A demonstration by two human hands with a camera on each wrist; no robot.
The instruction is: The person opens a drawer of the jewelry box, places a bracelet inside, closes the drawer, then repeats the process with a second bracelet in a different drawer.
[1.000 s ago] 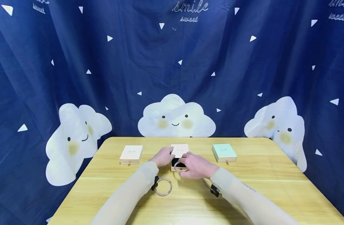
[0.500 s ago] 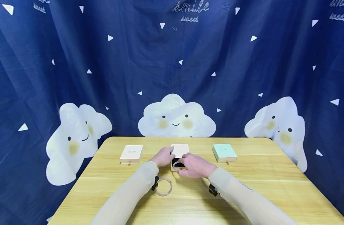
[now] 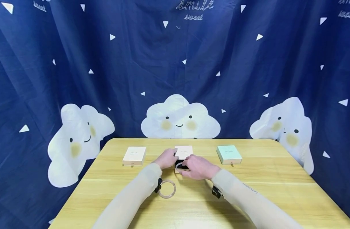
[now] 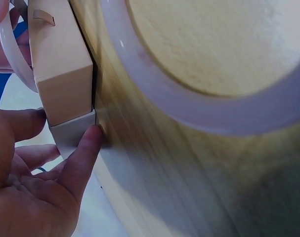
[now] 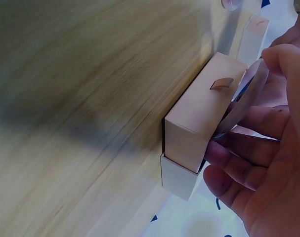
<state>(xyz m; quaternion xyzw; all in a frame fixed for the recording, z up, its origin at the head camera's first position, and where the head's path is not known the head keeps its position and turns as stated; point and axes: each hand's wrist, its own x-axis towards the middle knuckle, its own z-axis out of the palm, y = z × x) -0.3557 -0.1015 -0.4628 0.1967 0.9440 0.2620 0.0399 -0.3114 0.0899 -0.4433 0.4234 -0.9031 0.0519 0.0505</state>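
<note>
My left hand grips the left side of a pale pink drawer-style jewelry box; in the left wrist view its fingers press the white sleeve. The box's drawer is pulled out towards me, a small ribbon tab on its front and a black lining inside. My right hand pinches a pale bangle between thumb and fingers, tilted at the drawer's opening, its lower edge dipping in. A second pale pinkish bangle lies flat on the table, nearer to me, beside my left wrist.
Another pale pink box sits shut at the back left of the wooden table. At the back right is a mint green box, also shut. A dark blue curtain with cloud prints hangs behind the table.
The bangle in my right hand has shifted slightly left and down into the open drawer, with the hand following. My left hand stays on the box. The head view has tipped a little.
</note>
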